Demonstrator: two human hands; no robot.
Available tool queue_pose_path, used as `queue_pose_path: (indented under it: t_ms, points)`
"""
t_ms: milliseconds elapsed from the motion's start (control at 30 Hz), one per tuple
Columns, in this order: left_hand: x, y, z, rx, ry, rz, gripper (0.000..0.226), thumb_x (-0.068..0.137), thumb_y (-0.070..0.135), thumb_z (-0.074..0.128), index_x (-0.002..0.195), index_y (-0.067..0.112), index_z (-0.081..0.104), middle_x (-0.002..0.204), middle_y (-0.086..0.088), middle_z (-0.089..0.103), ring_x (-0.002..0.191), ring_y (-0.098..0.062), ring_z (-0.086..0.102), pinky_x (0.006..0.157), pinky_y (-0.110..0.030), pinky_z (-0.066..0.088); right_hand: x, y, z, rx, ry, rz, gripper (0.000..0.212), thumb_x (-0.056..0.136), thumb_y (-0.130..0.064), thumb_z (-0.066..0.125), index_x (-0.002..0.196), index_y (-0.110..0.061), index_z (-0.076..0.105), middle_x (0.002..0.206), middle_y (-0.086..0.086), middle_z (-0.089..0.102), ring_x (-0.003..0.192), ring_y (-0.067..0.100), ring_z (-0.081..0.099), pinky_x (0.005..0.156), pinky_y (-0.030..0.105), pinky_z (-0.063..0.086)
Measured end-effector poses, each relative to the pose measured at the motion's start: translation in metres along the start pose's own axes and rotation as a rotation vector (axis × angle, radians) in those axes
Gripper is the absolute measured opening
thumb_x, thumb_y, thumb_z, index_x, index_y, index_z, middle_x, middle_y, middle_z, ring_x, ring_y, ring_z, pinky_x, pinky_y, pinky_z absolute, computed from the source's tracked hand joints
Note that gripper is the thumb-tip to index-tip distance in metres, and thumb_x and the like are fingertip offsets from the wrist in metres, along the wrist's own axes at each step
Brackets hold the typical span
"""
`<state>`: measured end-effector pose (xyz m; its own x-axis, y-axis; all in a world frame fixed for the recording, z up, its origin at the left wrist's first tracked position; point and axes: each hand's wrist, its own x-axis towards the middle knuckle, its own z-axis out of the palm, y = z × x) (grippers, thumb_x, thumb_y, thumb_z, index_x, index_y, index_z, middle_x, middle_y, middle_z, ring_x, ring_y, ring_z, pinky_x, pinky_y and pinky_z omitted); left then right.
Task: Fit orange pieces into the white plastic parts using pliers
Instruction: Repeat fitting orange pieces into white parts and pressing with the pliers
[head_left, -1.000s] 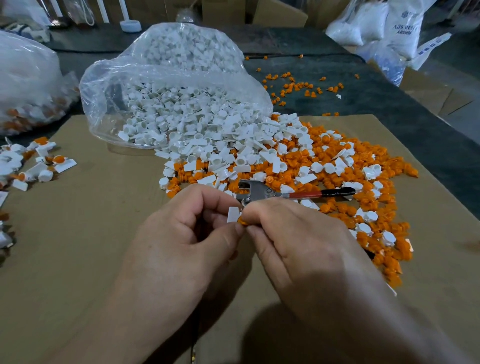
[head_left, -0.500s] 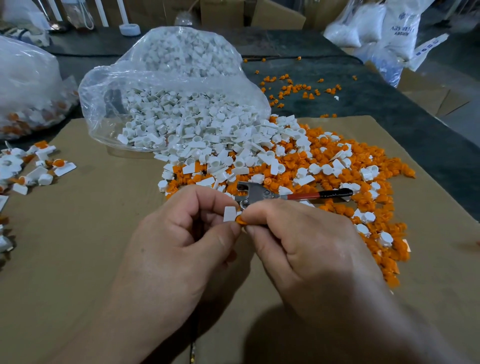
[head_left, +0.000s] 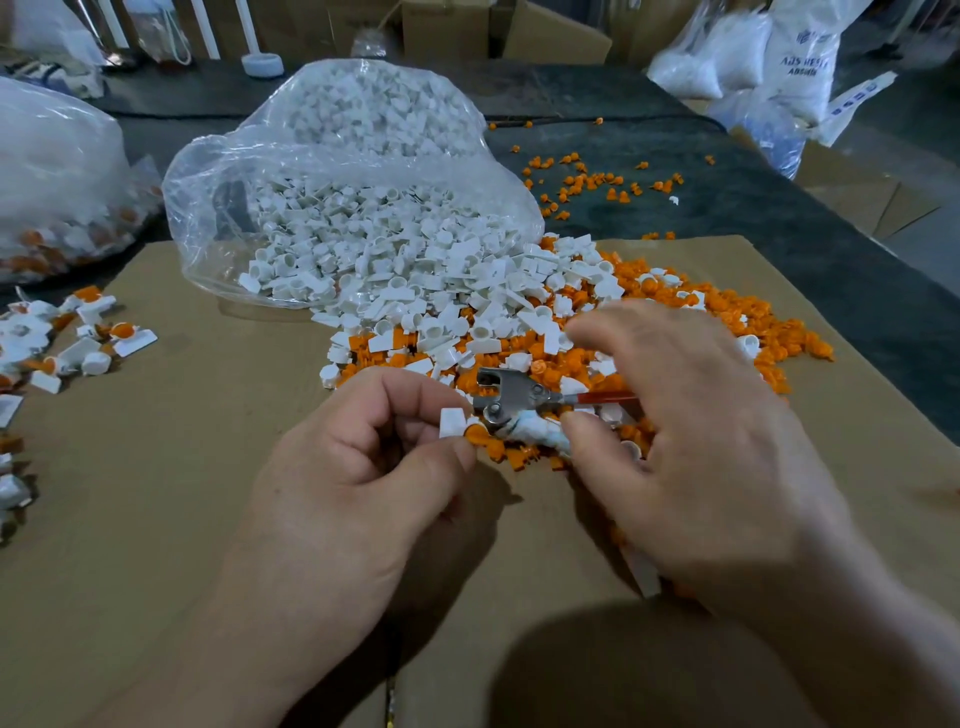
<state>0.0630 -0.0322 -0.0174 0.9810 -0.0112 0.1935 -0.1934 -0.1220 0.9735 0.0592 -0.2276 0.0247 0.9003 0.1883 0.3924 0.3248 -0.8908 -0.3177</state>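
My left hand (head_left: 358, 467) pinches a small white plastic part (head_left: 451, 422) with an orange piece (head_left: 475, 432) set in it, between thumb and forefinger. My right hand (head_left: 691, 441) hovers over the pliers (head_left: 511, 397) with fingers spread and loosely bent; its thumb tip is beside the lower handle and it grips nothing. The pliers lie on the pile, metal head to the left, red handle running right under my right hand. Loose orange pieces (head_left: 727, 312) and white parts (head_left: 447, 306) lie mixed on the cardboard (head_left: 182, 467).
A clear plastic bag (head_left: 337, 171) full of white parts spills open at the back centre. Finished white-and-orange parts (head_left: 78, 343) lie at the left edge. Another bag (head_left: 57, 171) sits far left. Scattered orange pieces (head_left: 587, 182) dot the dark table; white sacks (head_left: 769, 57) stand at back right.
My right hand has let go of the part and moved right and forward, opening over the pliers. My left hand still holds the white part with the orange piece.
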Motion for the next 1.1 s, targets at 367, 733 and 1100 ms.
queue_pose_path:
  t_ms: [367, 733, 1100]
  points:
    - [0.005, 0.008, -0.005, -0.342, -0.072, -0.144, 0.027, 0.058, 0.029, 0.076, 0.083, 0.02, 0.075, 0.059, -0.007, 0.059, 0.05, -0.015, 0.058, 0.045, -0.022, 0.046, 0.005, 0.023, 0.007, -0.378, -0.381, 0.035, 0.055, 0.089, -0.056, 0.035, 0.139, -0.035, 0.024, 0.135, -0.009, 0.04, 0.123, 0.017, 0.033, 0.104, 0.036, 0.03]
    - [0.01, 0.012, -0.008, -0.394, 0.004, -0.169, 0.016, 0.064, 0.011, 0.076, 0.076, 0.021, 0.075, 0.062, -0.006, 0.061, 0.05, -0.013, 0.058, 0.041, -0.02, 0.044, 0.012, 0.016, -0.007, -0.141, -0.128, 0.098, 0.029, 0.082, -0.046, 0.046, 0.108, -0.033, 0.047, 0.087, -0.012, 0.05, 0.081, 0.011, 0.045, 0.062, 0.03, 0.038]
    - [0.011, 0.012, -0.01, -0.37, 0.033, -0.154, 0.013, 0.07, 0.012, 0.071, 0.077, 0.022, 0.075, 0.063, -0.005, 0.062, 0.052, -0.013, 0.058, 0.043, -0.02, 0.045, 0.007, 0.007, -0.011, -0.021, -0.302, -0.058, 0.041, 0.076, -0.049, 0.038, 0.113, -0.041, 0.051, 0.101, -0.024, 0.055, 0.092, 0.004, 0.049, 0.076, 0.027, 0.041]
